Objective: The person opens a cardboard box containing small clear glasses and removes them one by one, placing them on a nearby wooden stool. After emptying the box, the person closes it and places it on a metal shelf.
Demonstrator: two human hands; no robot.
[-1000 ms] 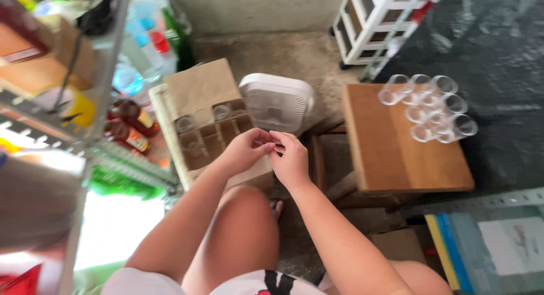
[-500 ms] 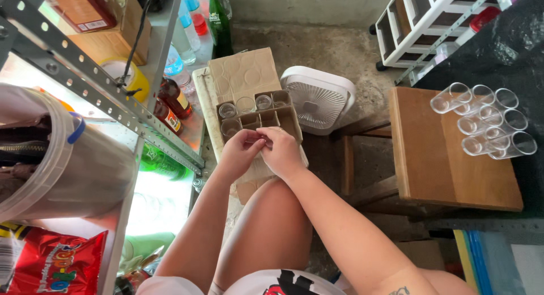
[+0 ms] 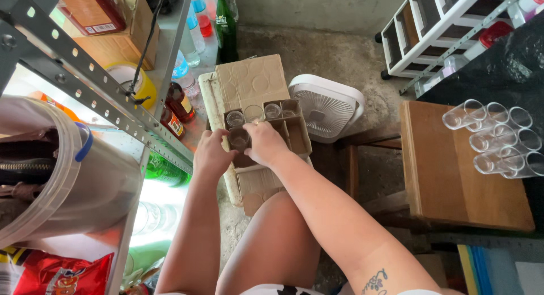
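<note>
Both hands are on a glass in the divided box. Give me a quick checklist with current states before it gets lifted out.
1. Grip on the glass: left hand and right hand both touch it at the rim; ok.
2. Glass upright in its cell: mouth faces up; ok.
3. Neighbouring glasses in the back row of the cardboard box: upright, apart from the hands; ok.
4. Box flap folded back, not over the cells; ok.
5. Bare spot on the wooden table beside the glasses lying there: ok.
6. Cracks or chips in the held glass: cannot tell.
</note>
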